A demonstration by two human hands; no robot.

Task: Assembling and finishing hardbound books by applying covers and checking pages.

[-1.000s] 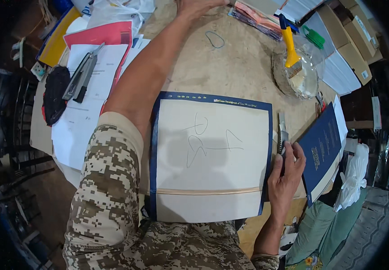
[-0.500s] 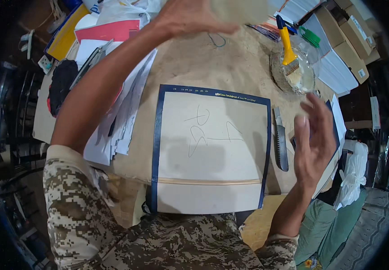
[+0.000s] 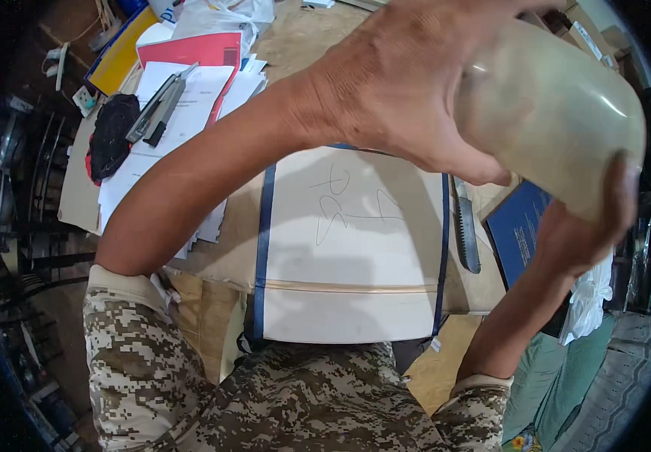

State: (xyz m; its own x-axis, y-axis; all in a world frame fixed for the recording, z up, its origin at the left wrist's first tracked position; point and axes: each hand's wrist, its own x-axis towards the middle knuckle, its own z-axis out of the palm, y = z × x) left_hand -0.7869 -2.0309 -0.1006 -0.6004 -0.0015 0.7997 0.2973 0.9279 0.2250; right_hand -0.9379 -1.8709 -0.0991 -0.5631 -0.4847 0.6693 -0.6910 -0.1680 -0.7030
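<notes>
A translucent, yellowish, rounded plastic container [image 3: 548,105] is raised close to the view at the upper right, tilted. My left hand [image 3: 408,83] grips it from the left, thumb below. My right hand [image 3: 593,233] reaches up to its lower right end, with a finger or thumb against its side; the other fingers are partly hidden and blurred. Below lies a pale board with dark blue borders [image 3: 355,248], marked with handwritten pen strokes. A dark-bladed serrated knife [image 3: 466,233] rests beside its right edge.
Papers [image 3: 125,188] and a red sheet [image 3: 193,51] lie at the left, with a grey cutter [image 3: 161,105] and a black cloth-like item [image 3: 112,135]. A dark blue book cover [image 3: 514,233] sits right of the knife. A white plastic bag [image 3: 589,305] hangs at the right.
My left hand has swung right with the container, which now covers the glass bowl and yellow brush. The right hand has risen to meet it. The view has shifted slightly.
</notes>
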